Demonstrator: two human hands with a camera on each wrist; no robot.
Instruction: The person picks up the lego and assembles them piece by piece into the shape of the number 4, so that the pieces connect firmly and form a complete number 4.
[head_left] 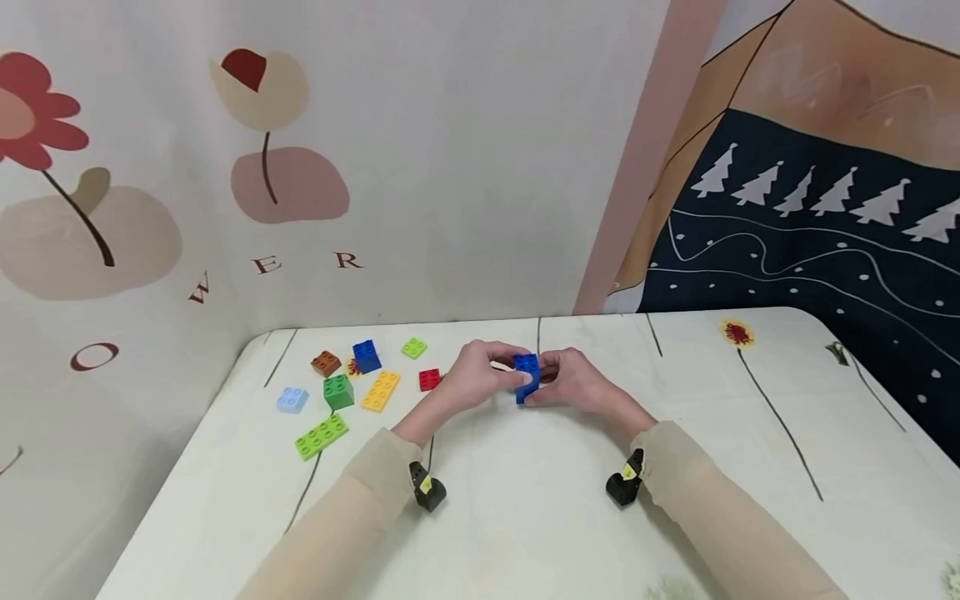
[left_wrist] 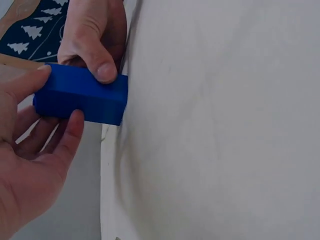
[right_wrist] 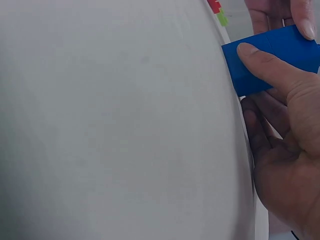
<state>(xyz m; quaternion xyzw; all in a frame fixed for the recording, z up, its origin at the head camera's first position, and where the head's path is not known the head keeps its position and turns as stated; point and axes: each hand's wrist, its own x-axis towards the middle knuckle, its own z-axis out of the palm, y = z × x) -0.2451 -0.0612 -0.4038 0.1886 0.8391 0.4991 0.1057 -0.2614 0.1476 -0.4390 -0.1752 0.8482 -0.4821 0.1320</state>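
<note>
Both hands hold a tall blue toy brick [head_left: 527,364] just right of the table's middle in the head view. It stands upright with its studs on top. My left hand [head_left: 480,371] pinches the upper part between thumb and fingers. Lower down, the right hand [head_left: 576,382] grips it from the other side. In the left wrist view the blue brick [left_wrist: 75,92] shows smooth sides, with the right thumb pressed on one face. A faint seam crosses the blue brick [right_wrist: 280,42] in the right wrist view; whether it is two joined pieces I cannot tell.
Left of the hands lie loose bricks: red [head_left: 429,380], yellow [head_left: 380,391], green [head_left: 338,392], another blue [head_left: 367,357], brown [head_left: 326,363], light blue [head_left: 292,400], a long lime one [head_left: 321,437] and a small lime one [head_left: 414,347]. A printed curtain [head_left: 465,167] hangs behind the table [head_left: 525,517].
</note>
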